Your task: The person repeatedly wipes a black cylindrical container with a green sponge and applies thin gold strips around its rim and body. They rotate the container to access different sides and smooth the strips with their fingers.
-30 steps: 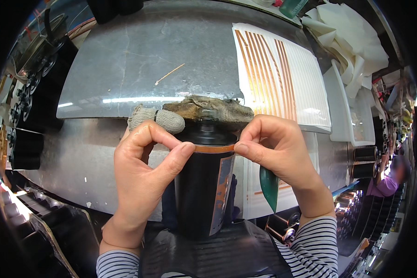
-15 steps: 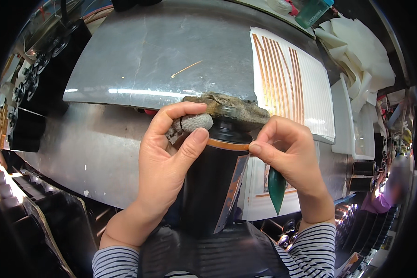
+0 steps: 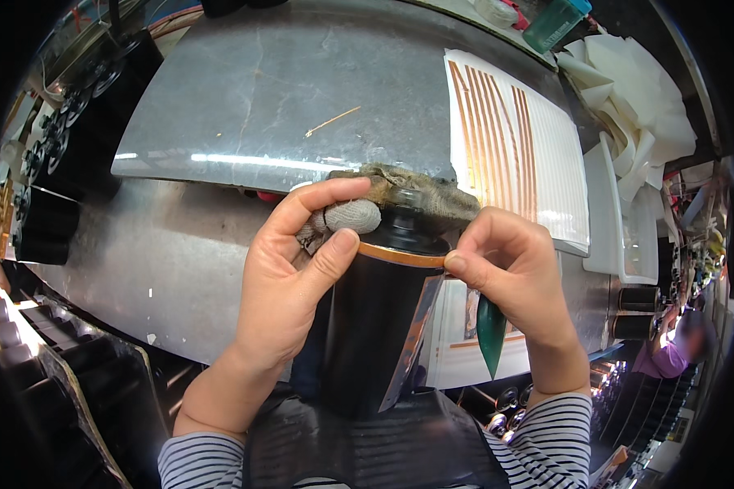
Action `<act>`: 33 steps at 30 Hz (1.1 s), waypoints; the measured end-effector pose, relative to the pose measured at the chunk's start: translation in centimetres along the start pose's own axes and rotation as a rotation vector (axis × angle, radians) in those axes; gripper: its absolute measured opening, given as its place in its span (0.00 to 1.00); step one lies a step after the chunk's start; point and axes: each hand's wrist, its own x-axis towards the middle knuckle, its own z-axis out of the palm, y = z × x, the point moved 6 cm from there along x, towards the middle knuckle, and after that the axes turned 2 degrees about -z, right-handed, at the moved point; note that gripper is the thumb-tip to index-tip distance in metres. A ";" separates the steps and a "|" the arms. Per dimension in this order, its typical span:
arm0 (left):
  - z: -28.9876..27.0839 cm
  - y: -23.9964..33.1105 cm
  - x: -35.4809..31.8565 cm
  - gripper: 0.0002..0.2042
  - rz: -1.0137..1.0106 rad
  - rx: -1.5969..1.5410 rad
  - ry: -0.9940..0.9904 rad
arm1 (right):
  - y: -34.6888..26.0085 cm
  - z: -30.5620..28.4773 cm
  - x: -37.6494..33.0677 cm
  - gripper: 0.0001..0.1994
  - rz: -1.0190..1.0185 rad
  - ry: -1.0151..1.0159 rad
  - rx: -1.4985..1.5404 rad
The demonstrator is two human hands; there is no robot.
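A black cylindrical vessel (image 3: 375, 326) stands upright, slightly tilted, before my body, with a narrower ringed neck on top. Around its shoulder runs a gold-copper strip (image 3: 400, 257). The thumb of my left hand (image 3: 289, 269) presses the strip's left part, while its index finger reaches above a finger wrapped in a grey knitted cover (image 3: 352, 217). At the strip's right end, thumb and index of my right hand (image 3: 510, 269) pinch it. A green pointed flat tool (image 3: 490, 336) hangs below the right palm, its upper part hidden. A patterned panel (image 3: 412, 342) runs down the vessel's right side.
Behind the neck lies a crumpled dirty cloth (image 3: 440, 198) at the edge of a grey slab (image 3: 302, 73). White sheets with copper strips (image 3: 497, 138) lie right of it, beside a white tray (image 3: 620, 220). Black cylinders (image 3: 45, 228) line the left; a person (image 3: 669, 350) works far right.
The vessel's top and the strip have shifted very slightly. Both hands keep nearly the same grip; the left thumb has moved a little left along the strip.
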 end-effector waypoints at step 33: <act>4.6 1.8 -5.4 0.26 0.493 1.334 -0.068 | 0.1 -1.0 -0.5 0.15 -0.096 0.033 -0.038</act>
